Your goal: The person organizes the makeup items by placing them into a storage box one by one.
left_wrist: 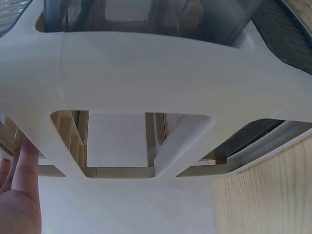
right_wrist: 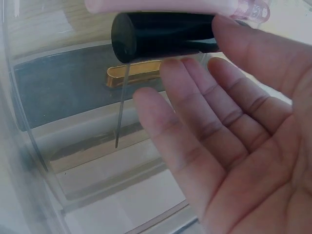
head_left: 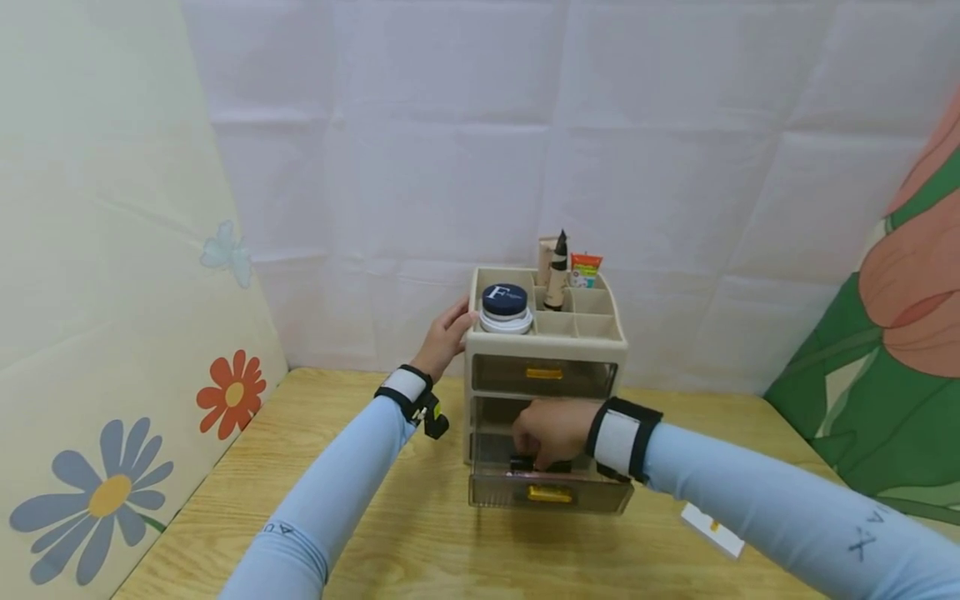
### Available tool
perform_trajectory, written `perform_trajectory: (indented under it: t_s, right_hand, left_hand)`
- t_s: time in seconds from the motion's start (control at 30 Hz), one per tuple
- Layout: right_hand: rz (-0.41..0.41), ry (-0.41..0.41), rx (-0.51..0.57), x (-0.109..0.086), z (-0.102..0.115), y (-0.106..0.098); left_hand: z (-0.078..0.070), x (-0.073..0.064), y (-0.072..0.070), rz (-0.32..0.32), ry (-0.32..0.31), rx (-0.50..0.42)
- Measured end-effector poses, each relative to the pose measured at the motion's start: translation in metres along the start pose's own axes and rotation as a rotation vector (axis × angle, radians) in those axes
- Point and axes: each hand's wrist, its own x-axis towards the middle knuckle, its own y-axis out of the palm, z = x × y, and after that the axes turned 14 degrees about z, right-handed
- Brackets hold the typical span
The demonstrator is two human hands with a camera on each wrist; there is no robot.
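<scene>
A cream cosmetics organizer (head_left: 546,342) stands on the table, its lower see-through drawer (head_left: 498,493) pulled out. My left hand (head_left: 444,340) rests against the organizer's left side near the top, fingers fairly straight in the left wrist view. Inside the drawer, my right hand (head_left: 557,427) pinches a glossy black cylindrical tube (right_wrist: 165,35) between thumb and fingertips. Just beyond that tube lies a pink one (right_wrist: 161,6) with a clear end. How much of the black tube the thumb covers is hidden.
On top of the organizer sit a dark-blue-lidded jar (head_left: 505,300), a beige black-capped tube (head_left: 556,283) and a small red-and-green tube (head_left: 585,270). The upper drawer (head_left: 495,375) is closed. A white box (head_left: 712,531) lies on the table at the right, beneath my forearm.
</scene>
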Motion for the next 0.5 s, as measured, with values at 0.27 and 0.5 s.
perform_trajectory:
  t_s: [0.27, 0.5]
  right_hand:
    - [-0.003, -0.010, 0.015, -0.012, 0.004, -0.012]
    - [-0.071, -0.043, 0.070, -0.042, 0.004, -0.033]
  left_hand:
    - [0.002, 0.000, -0.002, 0.005, -0.002, -0.007]
    - [-0.001, 0.000, -0.001, 0.008, -0.017, -0.006]
